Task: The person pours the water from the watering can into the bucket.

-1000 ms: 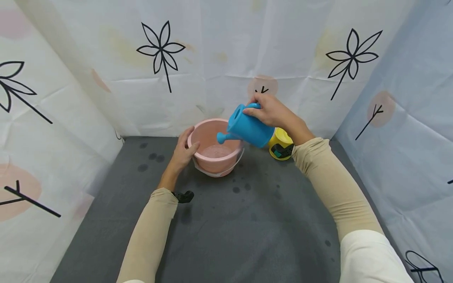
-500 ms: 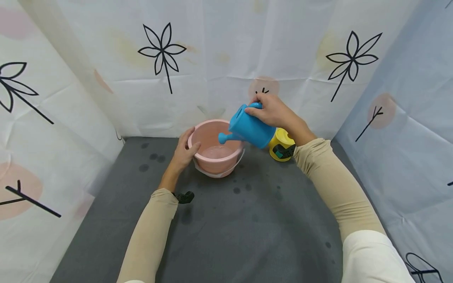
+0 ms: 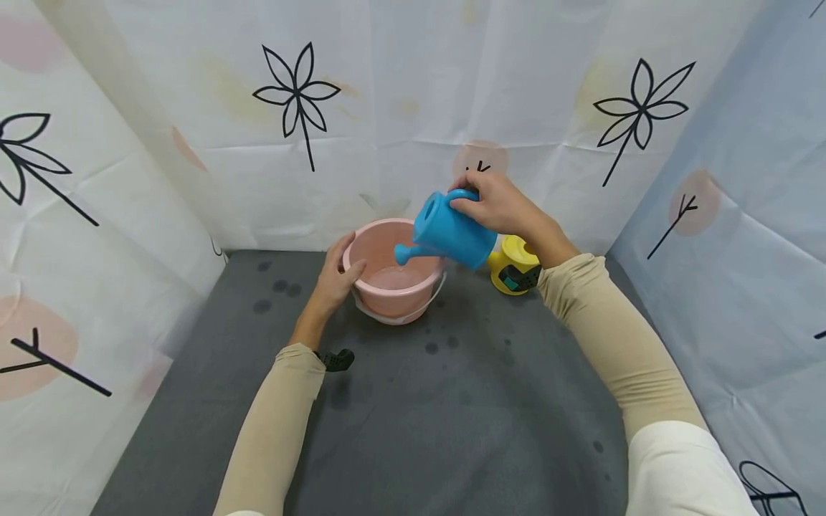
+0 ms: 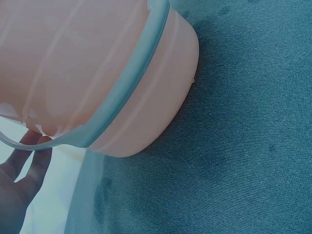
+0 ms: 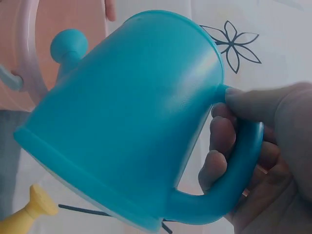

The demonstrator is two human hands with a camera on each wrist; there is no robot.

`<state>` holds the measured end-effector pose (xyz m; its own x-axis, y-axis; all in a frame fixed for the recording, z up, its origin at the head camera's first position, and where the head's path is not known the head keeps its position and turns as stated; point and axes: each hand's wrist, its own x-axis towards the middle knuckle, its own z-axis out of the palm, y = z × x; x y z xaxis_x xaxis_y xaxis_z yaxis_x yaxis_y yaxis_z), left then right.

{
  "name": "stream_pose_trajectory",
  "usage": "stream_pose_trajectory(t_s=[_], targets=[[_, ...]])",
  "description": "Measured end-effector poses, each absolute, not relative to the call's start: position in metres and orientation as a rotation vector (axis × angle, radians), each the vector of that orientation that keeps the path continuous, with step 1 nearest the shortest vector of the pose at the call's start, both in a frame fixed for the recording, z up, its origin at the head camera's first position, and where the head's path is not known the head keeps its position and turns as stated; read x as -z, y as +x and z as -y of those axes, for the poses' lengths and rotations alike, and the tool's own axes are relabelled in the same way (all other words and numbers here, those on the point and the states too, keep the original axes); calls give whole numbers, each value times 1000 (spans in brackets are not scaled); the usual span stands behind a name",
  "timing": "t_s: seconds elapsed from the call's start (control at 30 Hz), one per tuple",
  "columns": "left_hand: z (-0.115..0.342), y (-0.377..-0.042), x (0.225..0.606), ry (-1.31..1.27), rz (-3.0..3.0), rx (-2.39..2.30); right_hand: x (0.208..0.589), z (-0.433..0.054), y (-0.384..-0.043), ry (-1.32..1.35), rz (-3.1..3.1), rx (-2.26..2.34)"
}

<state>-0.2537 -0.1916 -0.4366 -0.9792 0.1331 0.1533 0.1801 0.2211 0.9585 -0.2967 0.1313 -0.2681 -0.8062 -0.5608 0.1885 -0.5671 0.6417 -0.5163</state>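
Observation:
Tilted over a pink bucket (image 3: 390, 304), a blue watering can (image 3: 454, 231) hangs from my right hand (image 3: 497, 203), whose fingers wrap its handle (image 5: 246, 168). The can's round spout head (image 5: 69, 45) points down inside the bucket's rim, and its body leans toward the left. A little liquid shows at the bucket's bottom. My left hand (image 3: 335, 271) holds the bucket's left rim, thumb toward the front; in the left wrist view its fingertips (image 4: 45, 141) meet the rim. The bucket stands upright on the dark cloth, its white handle (image 3: 429, 295) hanging down in front.
A yellow watering can (image 3: 513, 251) stands right of the bucket, partly behind my right wrist. Damp spots mark the dark grey cloth (image 3: 413, 416). White patterned curtains (image 3: 413, 79) close off the back and both sides.
The blue watering can has shifted very slightly left over the bucket during the last half second, still tilted. My left hand keeps its place on the rim.

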Motion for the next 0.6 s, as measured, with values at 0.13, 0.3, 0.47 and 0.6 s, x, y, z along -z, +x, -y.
stream_pose_trajectory(t_s=[0.13,0.3,0.47,0.6], targets=[[195,-266,456,-305,2405,1884,268,-132,-295,1002,2813,-915],[196,-270,463,-283,2421,1859,270,-132,-296,944,2808,-956],[191,-258,443,-290,2429,1885,272,-132,-297,846,2811,-1031],[190,-252,434,-290,2431,1908,271,-132,-296,851,2795,-1027]])
